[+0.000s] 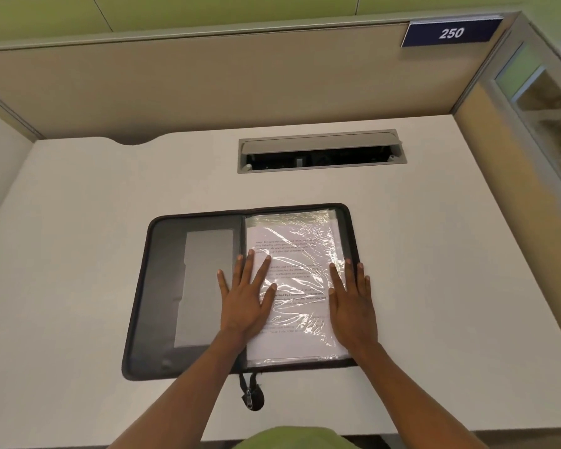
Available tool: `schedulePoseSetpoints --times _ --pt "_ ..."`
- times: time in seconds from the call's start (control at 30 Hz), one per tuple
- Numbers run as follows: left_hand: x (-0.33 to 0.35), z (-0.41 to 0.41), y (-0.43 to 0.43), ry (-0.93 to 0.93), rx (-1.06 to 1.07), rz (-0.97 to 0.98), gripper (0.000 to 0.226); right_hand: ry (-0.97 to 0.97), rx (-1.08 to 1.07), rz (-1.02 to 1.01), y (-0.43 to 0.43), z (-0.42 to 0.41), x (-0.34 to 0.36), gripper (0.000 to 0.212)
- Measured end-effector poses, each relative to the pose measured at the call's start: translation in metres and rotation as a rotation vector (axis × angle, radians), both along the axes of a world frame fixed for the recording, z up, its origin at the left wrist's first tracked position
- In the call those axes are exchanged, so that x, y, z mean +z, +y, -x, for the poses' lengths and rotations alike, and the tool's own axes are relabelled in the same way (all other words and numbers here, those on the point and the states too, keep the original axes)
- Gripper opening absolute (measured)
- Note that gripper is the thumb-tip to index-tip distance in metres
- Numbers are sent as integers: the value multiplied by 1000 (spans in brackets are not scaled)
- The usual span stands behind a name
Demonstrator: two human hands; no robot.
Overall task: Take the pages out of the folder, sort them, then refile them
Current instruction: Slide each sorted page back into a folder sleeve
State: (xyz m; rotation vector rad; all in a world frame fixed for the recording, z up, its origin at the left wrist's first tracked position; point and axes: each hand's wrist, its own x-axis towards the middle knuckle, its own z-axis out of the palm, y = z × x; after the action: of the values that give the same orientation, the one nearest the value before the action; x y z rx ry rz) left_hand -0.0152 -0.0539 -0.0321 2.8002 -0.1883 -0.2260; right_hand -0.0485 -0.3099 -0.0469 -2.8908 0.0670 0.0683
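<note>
Black, fabric-edged zip folder (162, 286) lies opened flat on the matte white desk (78, 222), near its front edge. It is rectangular with rounded corners. From my remote station I note that its left inner cover is dark and smooth and carries a tall grey pocket panel (204, 286). The right half holds the pages (292, 254): a stack of white printed sheets under a clear, crinkled plastic sleeve that throws strong glare. The print is too blurred to read. The stack sits square to the spine.

The left hand (245, 299) lies palm down across the spine, fingers straight and spread. Its little finger is over the left cover, and its thumb and forefinger are on the sleeve. It grips nothing. The right hand (350, 303) lies palm down along the right edge of the stack, fingers straight and fairly close together, the outer ones reaching the folder's zip border. It clasps nothing either; both hands rest flat.

A zip pull (251, 396) on a short black strap trails from the folder's near edge onto the desk. Behind the folder, well apart, a grey rectangular cable hatch (321, 150) is set into the desk, its lid raised and its inside dark. A beige, cloth-textured partition (208, 85) backs the desk. At its upper right is a blue plate (450, 33) reading 250.
</note>
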Motion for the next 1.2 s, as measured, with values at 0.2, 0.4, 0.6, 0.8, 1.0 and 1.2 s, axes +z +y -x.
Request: schedulePoseSetpoints --times 0.2,0.4,0.6,0.8,1.0,1.2 --pt "1 -1 2 7 -33 -36 69 11 0 -43 2 -2 0 55" --pt "5 -1 6 24 -34 47 68 48 -43 -104 4 -3 12 57" --pt "8 2 50 -8 56 96 65 -38 -84 -186 44 2 36 62" --pt "6 6 125 -53 237 72 65 -26 106 -250 131 7 56 62" --pt "14 4 178 -71 449 103 72 -1 321 -180 219 6 68 67" --pt "17 2 200 7 590 267 81 197 391 -98 270 1 67 73"
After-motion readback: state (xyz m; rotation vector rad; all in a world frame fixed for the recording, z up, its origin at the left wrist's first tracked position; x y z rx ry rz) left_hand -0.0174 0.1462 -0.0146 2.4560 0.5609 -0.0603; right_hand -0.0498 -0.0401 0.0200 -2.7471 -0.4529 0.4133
